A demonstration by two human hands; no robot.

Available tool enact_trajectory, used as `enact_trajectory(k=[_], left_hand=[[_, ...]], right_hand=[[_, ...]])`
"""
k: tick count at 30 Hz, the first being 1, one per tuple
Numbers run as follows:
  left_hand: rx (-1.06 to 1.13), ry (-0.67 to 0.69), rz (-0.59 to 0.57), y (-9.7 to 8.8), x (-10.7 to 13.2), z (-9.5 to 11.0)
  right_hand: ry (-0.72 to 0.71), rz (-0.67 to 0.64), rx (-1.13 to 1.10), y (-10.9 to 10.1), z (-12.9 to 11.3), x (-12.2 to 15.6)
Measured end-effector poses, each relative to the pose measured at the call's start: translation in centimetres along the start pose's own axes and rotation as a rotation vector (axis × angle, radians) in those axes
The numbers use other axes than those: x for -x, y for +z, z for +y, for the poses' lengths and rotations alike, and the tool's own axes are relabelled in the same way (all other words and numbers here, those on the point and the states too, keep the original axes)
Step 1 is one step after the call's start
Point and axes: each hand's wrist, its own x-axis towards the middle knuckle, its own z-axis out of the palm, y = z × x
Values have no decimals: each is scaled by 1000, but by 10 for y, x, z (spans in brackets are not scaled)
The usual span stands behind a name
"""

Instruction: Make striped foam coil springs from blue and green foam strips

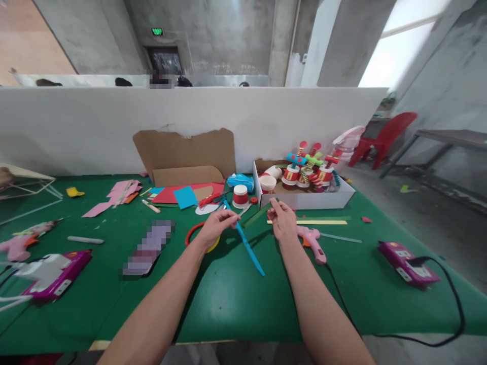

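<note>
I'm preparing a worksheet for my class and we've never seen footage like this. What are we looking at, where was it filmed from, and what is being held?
There is no machine here: these are a person's own bare hands. The single picture comes from a camera worn on the head, looking forward and down, so the forearms reach in from the bottom edge.

The left hand pinches a blue strip. The right hand holds a green strip, which slants down towards the left fingertips.

On the green table are an upturned red-and-white cup, a blue paper square and, by the right forearm, a pink glue gun. Behind stands a white box holding colourful cup figures.
</note>
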Motion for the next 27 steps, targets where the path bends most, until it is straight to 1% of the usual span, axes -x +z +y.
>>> enact_trajectory(k=[4,9,15,18,22,27], left_hand=[[-21,-40,-75,3,2,2],[-9,-15,-74,5,3,5],[-178,-55,-158,6,3,2],[-191,-49,-139,8,2,2],[-125,-16,-89,8,2,2],[-89,22,-1,8,0,-1]], right_hand=[[21,0,-3,-2,3,-1],[29,11,19,-2,6,0],[40,28,19,-2,5,-1],[38,47,-2,-2,5,-1],[35,48,-11,-2,6,-1],[24,43,0,0,8,1]])
